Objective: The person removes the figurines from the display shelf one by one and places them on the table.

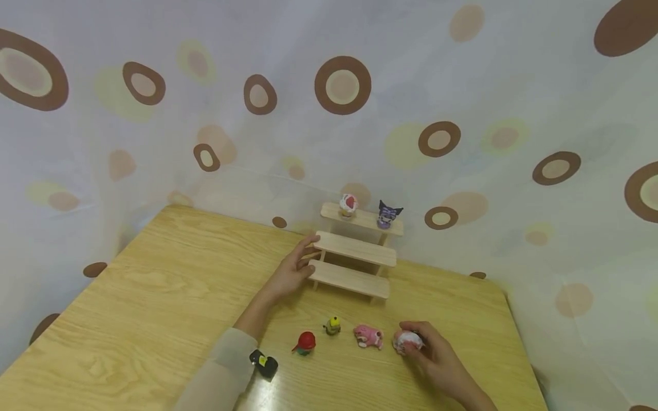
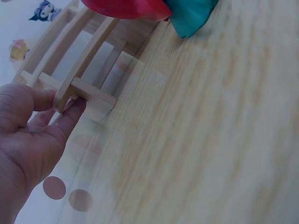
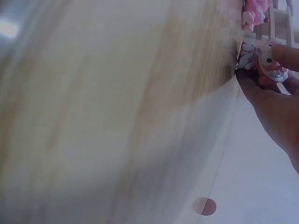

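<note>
A three-step wooden display stand (image 1: 354, 248) stands near the back of the table. My left hand (image 1: 290, 274) holds its left end; in the left wrist view the thumb and fingers (image 2: 70, 116) pinch the end of a step. On the top step are a cupcake figurine (image 1: 348, 204) with a red top piece and a purple figurine (image 1: 388, 216) with dark pointed ears. At the front right, my right hand (image 1: 437, 359) grips a white and pink figurine (image 1: 407, 341), whose round white face (image 3: 267, 57) shows in the right wrist view.
Left of the right hand lie a pink figurine (image 1: 368, 336), a small yellow-topped figurine (image 1: 333, 325) and a red-capped figurine (image 1: 305, 342). A black piece with a yellow mark (image 1: 264, 364) is by the left sleeve. A dotted sheet (image 1: 308, 137) hangs behind the table (image 1: 169, 285).
</note>
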`<state>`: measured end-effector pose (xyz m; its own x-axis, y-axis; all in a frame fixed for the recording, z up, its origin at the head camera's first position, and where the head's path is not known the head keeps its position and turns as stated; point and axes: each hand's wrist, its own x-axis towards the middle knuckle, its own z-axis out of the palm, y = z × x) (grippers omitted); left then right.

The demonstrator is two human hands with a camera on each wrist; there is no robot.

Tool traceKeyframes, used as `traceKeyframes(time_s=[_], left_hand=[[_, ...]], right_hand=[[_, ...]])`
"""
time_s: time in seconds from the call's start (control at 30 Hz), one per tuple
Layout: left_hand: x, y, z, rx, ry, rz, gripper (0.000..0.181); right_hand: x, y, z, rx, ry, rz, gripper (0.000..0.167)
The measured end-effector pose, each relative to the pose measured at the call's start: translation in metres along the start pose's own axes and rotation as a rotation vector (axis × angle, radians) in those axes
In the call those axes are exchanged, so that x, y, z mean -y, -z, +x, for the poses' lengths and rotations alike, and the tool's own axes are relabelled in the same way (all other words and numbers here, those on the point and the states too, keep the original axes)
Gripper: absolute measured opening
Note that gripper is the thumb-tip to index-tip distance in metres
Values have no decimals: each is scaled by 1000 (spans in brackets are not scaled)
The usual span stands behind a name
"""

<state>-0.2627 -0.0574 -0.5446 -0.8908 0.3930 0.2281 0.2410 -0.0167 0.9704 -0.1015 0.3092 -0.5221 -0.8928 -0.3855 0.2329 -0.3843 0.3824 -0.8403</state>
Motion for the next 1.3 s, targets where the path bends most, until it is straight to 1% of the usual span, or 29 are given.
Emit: traceKeyframes(time_s=[0.07, 0.13, 0.23, 0.4, 0.47, 0.57, 0.73, 0.8, 0.87, 0.93, 1.0, 1.1, 1.17, 1.3], left_hand=[[0, 0, 0, 2, -3, 5, 73], [-1, 0, 0, 3, -4, 7, 73], [-3, -1, 0, 5, -3, 1, 73], [-3, -2, 0, 4, 0, -4, 73], [-2, -2, 0, 2, 0, -6, 73], [-2, -3, 0, 3, 0, -8, 73], [-2, -4, 1, 6, -2, -11, 73], [-2, -4, 1, 5, -3, -10, 74], [-2, -3, 1, 3, -3, -10, 74], [-1, -2, 0, -1, 2, -12, 74], [-2, -2, -1, -3, 11, -21, 74], [-2, -1, -1, 0, 18, -25, 75], [-3, -1, -2, 4, 16, -19, 75], [-3, -1, -1, 1, 3, -1, 75]], right_hand=[[-1, 0, 0, 11, 50, -4, 37], [-2, 0, 0, 19, 80, -22, 39], [-2, 0, 0, 38, 91, -39, 42], [0, 2, -2, 89, 34, -24, 56], [1, 3, -2, 96, 24, -45, 60], [4, 3, -1, 82, 11, -104, 59], [15, 8, 7, 38, -56, -180, 60], [19, 11, 13, 5, -58, -199, 61], [23, 14, 20, -42, -40, -209, 60], [26, 16, 28, -98, -9, -218, 58], [28, 18, 35, -161, 11, -202, 56], [31, 20, 48, -259, 21, -134, 53], [34, 21, 57, -322, 7, -52, 51], [41, 23, 78, -401, -17, 63, 53]])
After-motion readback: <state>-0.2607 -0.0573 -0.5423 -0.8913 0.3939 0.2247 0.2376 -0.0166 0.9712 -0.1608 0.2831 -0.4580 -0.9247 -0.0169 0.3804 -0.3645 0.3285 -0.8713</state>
